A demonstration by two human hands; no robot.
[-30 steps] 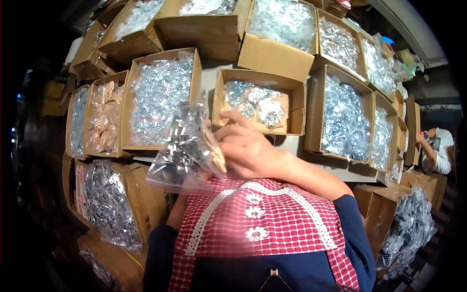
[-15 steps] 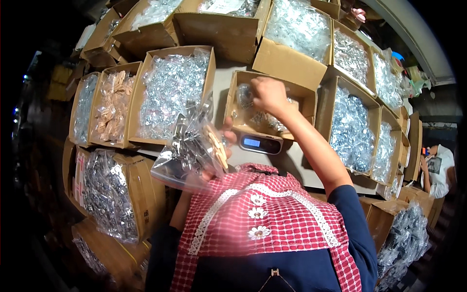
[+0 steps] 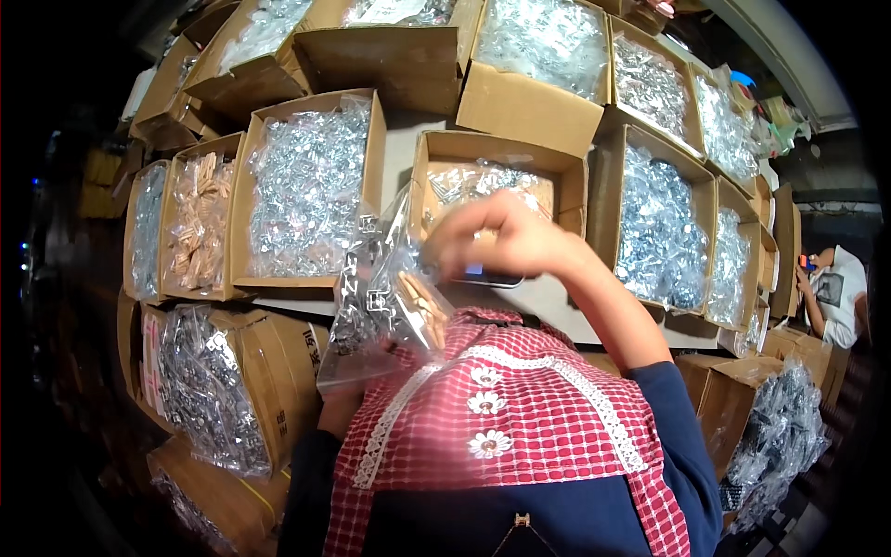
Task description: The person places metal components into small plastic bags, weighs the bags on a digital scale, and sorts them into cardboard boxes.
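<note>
My left hand (image 3: 425, 314) holds up a clear plastic bag (image 3: 376, 306) with small metal parts in it; its fingers show through the bag at chest height. My right hand (image 3: 501, 239) hovers just right of the bag's top, fingers bunched and curled downward, and whatever lies inside them is hidden. Right behind that hand stands an open cardboard box (image 3: 566, 176) lined with plastic and holding shiny loose parts. A small scale with a lit blue display (image 3: 484, 277) peeks out under my right hand.
Open cardboard boxes of bagged silver hardware (image 3: 306, 186) stand stacked all around, and one box (image 3: 197, 223) holds tan pieces. More full boxes (image 3: 209, 390) sit low on the left. Another person in a white shirt (image 3: 840, 292) is at the far right.
My right hand has pulled back out of the box behind it and come down toward the top of the bag. The bag has stayed raised in my left hand.
</note>
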